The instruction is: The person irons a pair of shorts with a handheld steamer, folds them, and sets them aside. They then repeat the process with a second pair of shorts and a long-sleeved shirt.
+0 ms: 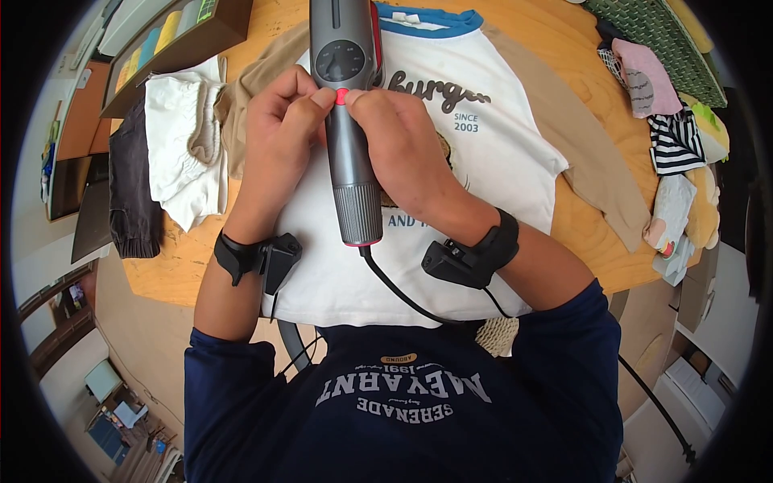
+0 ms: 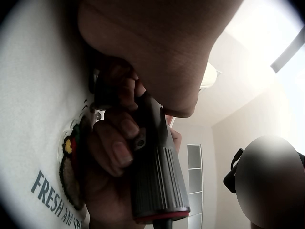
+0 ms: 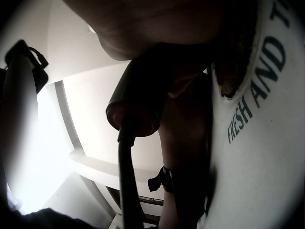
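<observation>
A grey corded handheld steamer (image 1: 352,161) with a dial (image 1: 341,61) and a pink button (image 1: 341,97) is held over a T-shirt. My left hand (image 1: 282,117) grips it from the left, its thumb at the button. From the right, my right hand (image 1: 407,149) holds the same handle, thumb tip also at the button. Curled fingers show beneath the ribbed handle end (image 2: 159,183) in the left wrist view. White with tan sleeves and a blue collar, the printed T-shirt (image 1: 511,177) lies spread on the table. The steamer's top is cut off by the frame edge.
Folded white clothes (image 1: 185,141) and dark trousers (image 1: 133,189) lie at the left of the wooden table (image 1: 173,270). A box of rolled cloths (image 1: 217,32) stands behind them. Several small garments (image 1: 676,145) and a green woven basket (image 1: 656,44) are at the right. The black cord (image 1: 394,290) trails toward my body.
</observation>
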### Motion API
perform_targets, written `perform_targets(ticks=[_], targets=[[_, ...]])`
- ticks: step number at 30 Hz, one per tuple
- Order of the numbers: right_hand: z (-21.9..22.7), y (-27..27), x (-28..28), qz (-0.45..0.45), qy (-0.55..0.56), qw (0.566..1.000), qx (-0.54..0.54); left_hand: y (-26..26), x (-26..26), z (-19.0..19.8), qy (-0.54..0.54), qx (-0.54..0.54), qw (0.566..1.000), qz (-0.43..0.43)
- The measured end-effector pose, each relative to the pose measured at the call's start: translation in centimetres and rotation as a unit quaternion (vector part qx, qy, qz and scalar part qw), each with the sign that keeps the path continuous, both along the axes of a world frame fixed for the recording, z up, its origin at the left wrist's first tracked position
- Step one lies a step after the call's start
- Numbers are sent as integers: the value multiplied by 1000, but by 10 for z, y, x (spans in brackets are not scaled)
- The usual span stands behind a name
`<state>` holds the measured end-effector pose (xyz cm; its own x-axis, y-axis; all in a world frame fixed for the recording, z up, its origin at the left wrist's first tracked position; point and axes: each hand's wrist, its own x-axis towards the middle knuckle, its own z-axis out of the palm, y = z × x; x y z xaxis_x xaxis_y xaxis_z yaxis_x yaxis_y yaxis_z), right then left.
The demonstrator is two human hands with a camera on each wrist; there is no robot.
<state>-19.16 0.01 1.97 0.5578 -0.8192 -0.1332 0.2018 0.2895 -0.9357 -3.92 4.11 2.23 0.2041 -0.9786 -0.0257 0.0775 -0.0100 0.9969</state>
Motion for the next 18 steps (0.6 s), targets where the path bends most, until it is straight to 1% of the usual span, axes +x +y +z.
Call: perform_targets(ticks=[18], targets=[[0,0,1,-4,-4,1000,-3,0,1,-2,0,1,1000,-2]])
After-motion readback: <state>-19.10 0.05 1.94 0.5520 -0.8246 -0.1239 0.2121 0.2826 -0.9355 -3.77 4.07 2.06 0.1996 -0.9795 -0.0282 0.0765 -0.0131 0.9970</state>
